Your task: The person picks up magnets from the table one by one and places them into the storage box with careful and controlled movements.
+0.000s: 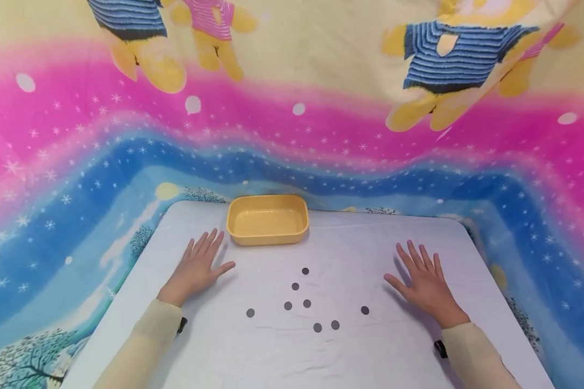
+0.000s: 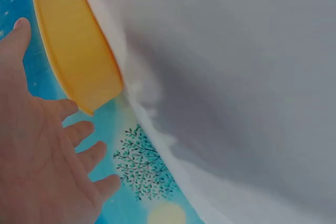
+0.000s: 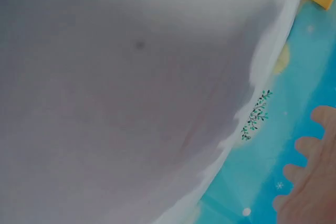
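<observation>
Fingers spread, my left hand (image 1: pixel 193 272) is over the left part of the white table, just left of a yellow rectangular tub (image 1: pixel 267 239). In the left wrist view its palm (image 2: pixel 39 145) shows, holding nothing, with the tub (image 2: pixel 73 40) beyond the fingers. My right hand (image 1: pixel 424 283) is spread over the right part of the table, also holding nothing. Between the hands lie several small dark grey discs, among them one nearest the tub (image 1: pixel 305 271), one at the left (image 1: pixel 250 313) and one nearest the right hand (image 1: pixel 365 310).
The white-covered table (image 1: pixel 272 362) carries the tub at its far edge. Behind and around it hangs a colourful cloth (image 1: pixel 321 140) printed with bears and snowflakes. A dark band (image 1: pixel 440 349) shows at the right wrist.
</observation>
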A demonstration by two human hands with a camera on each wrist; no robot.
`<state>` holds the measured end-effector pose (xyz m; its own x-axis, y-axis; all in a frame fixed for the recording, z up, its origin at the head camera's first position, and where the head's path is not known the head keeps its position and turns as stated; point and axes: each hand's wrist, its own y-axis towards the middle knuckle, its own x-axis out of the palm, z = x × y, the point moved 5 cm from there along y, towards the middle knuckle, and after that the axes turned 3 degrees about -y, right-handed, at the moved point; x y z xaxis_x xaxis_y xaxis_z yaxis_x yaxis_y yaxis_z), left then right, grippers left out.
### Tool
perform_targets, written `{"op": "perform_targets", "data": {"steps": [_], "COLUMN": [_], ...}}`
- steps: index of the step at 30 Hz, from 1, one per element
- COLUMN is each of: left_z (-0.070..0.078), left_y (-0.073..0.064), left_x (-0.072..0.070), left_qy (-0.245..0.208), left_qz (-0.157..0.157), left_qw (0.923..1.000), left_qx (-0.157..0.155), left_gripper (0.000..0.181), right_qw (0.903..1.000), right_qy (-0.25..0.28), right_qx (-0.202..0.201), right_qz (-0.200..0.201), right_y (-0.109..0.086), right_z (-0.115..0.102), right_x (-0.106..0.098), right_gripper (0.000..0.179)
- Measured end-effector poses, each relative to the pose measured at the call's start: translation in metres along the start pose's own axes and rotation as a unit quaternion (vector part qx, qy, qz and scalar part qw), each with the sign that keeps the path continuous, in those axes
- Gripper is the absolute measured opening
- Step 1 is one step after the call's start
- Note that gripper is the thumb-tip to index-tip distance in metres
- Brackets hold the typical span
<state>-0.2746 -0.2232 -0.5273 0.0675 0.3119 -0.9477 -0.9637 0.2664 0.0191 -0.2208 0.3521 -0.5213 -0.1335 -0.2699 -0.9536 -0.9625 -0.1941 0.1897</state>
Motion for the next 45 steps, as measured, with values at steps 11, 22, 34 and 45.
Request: {"op": "perform_targets", "data": {"steps": [11,22,34,45], "left_z": [0.018,0.013,0.010,0.015], "left_y": [0.038,0.071,0.090,0.102], "left_x": [-0.010,-0.005,-0.002,-0.004], "left_qy": [-0.020,-0.006,-0.019,-0.024], "left_qz": [0.007,0.005,0.005,-0.011], "left_qw": [0.9996,0.9996,0.9991,0.9992], "left_qx": [0.018,0.025,0.037,0.031], "left_gripper": [0.104,0.107,0.109,0.110], "right_qw": [1.0000,0.9995,0.9979,0.9970], "right_qy": [-0.002,0.004,0.028,0.033], "right_qx": [-0.008,-0.003,-0.002,-0.001], "right_qz": [-0.004,-0.031,-0.059,-0.070], "right_y": [-0.005,-0.010,-0.013,-0.019], "right_z": [-0.006,-0.009,-0.019,-0.022], "right_x": [0.004,0.010,0.009,0.007], "right_gripper": [0.096,0.097,0.096,0.092]}}
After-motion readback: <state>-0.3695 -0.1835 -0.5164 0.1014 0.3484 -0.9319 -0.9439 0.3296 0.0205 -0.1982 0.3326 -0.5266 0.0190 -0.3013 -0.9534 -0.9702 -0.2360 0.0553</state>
